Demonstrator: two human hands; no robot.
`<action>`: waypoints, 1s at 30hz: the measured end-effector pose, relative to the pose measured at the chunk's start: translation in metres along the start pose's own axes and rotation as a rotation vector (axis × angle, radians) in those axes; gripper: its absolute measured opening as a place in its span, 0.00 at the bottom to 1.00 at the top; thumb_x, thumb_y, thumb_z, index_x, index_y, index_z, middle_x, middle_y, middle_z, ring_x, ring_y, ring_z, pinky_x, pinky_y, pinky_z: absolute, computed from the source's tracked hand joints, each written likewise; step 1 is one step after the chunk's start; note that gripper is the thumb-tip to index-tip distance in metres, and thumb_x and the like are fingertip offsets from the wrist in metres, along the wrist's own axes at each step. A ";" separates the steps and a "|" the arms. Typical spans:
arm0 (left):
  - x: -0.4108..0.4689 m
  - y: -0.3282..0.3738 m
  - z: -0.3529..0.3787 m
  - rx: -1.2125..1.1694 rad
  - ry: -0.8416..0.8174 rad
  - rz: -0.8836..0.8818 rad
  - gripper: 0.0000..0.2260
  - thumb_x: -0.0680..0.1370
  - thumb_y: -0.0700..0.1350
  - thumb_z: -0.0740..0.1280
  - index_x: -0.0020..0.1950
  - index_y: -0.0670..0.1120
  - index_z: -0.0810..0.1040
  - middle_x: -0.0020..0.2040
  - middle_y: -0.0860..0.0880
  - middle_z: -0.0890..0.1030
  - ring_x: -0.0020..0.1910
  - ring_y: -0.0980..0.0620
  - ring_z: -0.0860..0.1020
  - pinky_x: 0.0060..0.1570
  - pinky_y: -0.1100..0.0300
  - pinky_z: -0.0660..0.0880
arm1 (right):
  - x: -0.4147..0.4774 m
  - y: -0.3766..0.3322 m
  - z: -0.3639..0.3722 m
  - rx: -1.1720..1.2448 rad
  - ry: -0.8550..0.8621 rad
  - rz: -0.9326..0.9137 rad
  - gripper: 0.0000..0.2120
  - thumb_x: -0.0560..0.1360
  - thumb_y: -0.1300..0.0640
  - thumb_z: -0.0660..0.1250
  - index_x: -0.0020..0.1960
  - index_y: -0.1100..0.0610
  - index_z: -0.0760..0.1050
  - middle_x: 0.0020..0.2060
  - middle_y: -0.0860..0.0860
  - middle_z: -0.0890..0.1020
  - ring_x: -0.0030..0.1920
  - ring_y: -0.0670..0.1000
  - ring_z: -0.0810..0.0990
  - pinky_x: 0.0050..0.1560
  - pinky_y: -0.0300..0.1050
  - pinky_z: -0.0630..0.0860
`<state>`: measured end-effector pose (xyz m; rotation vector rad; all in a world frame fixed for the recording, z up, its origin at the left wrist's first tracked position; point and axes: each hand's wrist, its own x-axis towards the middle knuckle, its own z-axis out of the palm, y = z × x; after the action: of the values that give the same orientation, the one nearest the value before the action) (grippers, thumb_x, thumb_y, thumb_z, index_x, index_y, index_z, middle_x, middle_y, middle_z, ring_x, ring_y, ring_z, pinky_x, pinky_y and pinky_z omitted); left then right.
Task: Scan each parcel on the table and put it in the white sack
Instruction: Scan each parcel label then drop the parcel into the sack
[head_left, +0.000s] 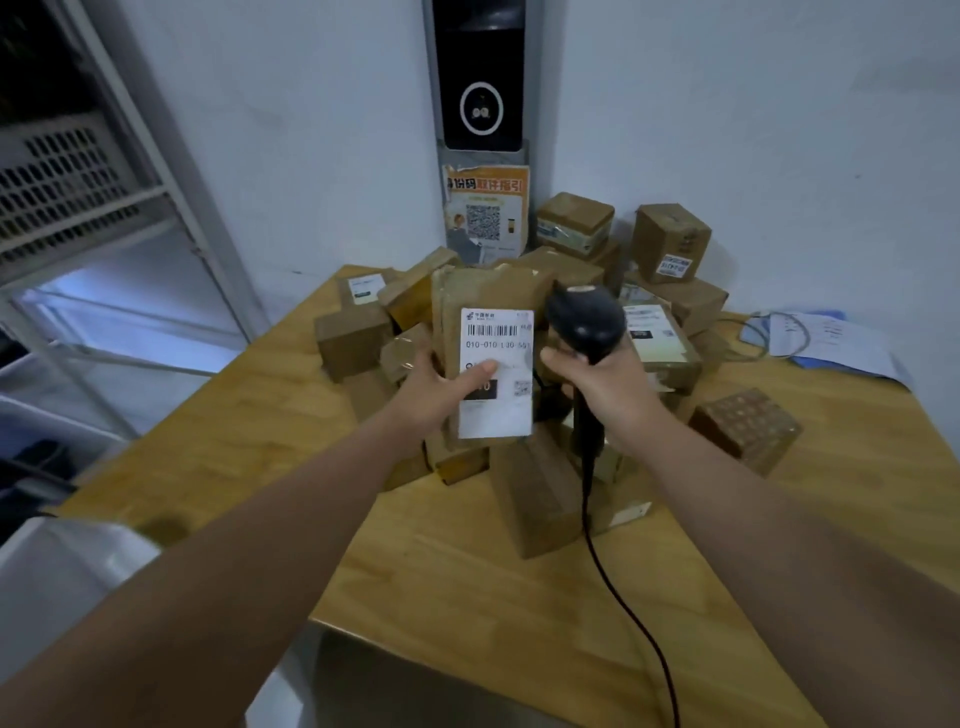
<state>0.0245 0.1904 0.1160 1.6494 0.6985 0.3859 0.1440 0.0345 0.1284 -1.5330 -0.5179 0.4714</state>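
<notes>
While the left hand (431, 387) grips 1 parcel (491, 358) upright above the pile, its label (496, 371) facing us, the right hand (608, 387) clutches the scanner (587, 322) at the parcel's 3 o'clock. The thumb lies just below the barcode (493, 330); creeping upward could spoil the read. I see no white sack for certain.

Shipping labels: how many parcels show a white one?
5 legible: the held parcel in the left hand; one at back left; one right of the scanner; two at the back, and. Others in the pile may hide theirs.
</notes>
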 end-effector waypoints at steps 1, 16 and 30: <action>-0.003 -0.004 -0.001 -0.067 -0.013 -0.047 0.32 0.73 0.56 0.72 0.72 0.51 0.62 0.59 0.54 0.77 0.52 0.56 0.78 0.51 0.57 0.75 | -0.003 0.006 0.011 0.019 -0.013 0.035 0.24 0.72 0.58 0.75 0.66 0.53 0.72 0.55 0.48 0.82 0.56 0.49 0.81 0.53 0.44 0.79; -0.016 -0.064 -0.099 -0.160 0.027 -0.125 0.17 0.76 0.43 0.71 0.64 0.46 0.74 0.53 0.52 0.81 0.52 0.54 0.80 0.42 0.61 0.76 | -0.050 0.013 0.101 -0.179 0.024 0.056 0.12 0.74 0.51 0.72 0.41 0.60 0.78 0.26 0.52 0.79 0.28 0.50 0.79 0.34 0.42 0.78; -0.005 -0.101 -0.122 -0.175 0.067 -0.153 0.19 0.74 0.45 0.73 0.63 0.48 0.73 0.56 0.50 0.78 0.56 0.51 0.77 0.52 0.54 0.75 | -0.066 0.025 0.132 -0.277 0.029 0.152 0.13 0.74 0.54 0.71 0.34 0.60 0.77 0.25 0.52 0.77 0.24 0.47 0.76 0.31 0.41 0.74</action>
<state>-0.0761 0.2889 0.0431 1.4138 0.8126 0.3822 0.0135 0.1020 0.0988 -1.8513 -0.4599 0.5088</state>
